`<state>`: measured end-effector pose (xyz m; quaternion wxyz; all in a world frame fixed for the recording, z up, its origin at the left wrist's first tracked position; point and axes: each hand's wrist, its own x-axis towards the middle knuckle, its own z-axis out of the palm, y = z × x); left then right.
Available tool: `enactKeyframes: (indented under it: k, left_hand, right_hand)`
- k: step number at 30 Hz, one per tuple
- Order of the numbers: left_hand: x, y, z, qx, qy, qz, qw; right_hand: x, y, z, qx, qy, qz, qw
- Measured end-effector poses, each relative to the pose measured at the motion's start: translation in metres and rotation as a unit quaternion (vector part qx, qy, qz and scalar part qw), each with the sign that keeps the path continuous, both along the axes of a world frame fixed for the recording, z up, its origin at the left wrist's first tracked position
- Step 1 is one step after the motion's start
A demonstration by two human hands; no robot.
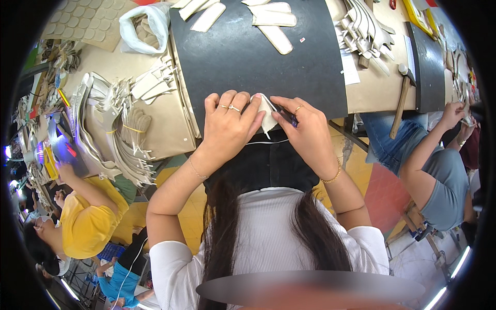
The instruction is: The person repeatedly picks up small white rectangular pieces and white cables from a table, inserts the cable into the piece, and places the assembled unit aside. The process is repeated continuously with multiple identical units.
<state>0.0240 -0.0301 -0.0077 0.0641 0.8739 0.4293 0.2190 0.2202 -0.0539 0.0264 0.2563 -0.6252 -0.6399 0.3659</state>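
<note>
At the near edge of the black mat (258, 62), a small cream leather-like piece (268, 118) lies between my hands, with a narrow tip pointing toward me. My left hand (231, 120) is closed on its left side, thumb and index finger pressing it. My right hand (306, 129) is curled at its right side, closed around a slim dark tool with a purplish end (292, 120); the fingers hide most of it, so its kind is unclear. Farther up the mat lie several cream elongated pieces (275, 37), some overlapping.
Left on the table are bundled pale strips (137, 126), flat pieces (155, 82) and a white plastic bag (145, 28). To the right lie curved pale strips (364, 31) and a hammer (400, 101). Co-workers sit on both sides, one in a yellow top (93, 219).
</note>
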Motion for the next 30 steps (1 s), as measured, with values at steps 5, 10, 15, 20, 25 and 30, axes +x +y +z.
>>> enactKeyframes:
  k: [5,10,15,20,25,30]
  left_hand:
    - [0.002,0.0,-0.001,-0.014,-0.028,-0.015,0.999]
    - [0.002,0.0,-0.001,-0.007,-0.019,-0.03,0.999]
    - [0.002,0.001,-0.001,-0.029,-0.03,-0.034,0.999]
    - [0.002,0.003,0.001,-0.028,-0.011,-0.045,0.999]
    - [0.001,0.005,0.004,-0.025,0.026,-0.055,0.998]
    - [0.001,0.006,0.005,-0.022,0.043,-0.058,0.997]
  right_hand:
    - [-0.003,-0.004,-0.006,0.004,0.015,-0.003,1.0]
    - [-0.003,-0.006,-0.009,0.007,0.028,-0.006,1.0]
    - [-0.001,-0.012,-0.007,-0.004,0.017,0.012,1.0]
    - [-0.002,-0.024,-0.005,-0.026,0.025,0.008,0.999]
    - [-0.004,-0.031,-0.004,-0.017,-0.013,0.012,1.0]
    - [-0.003,-0.035,-0.003,-0.001,-0.071,0.028,0.997]
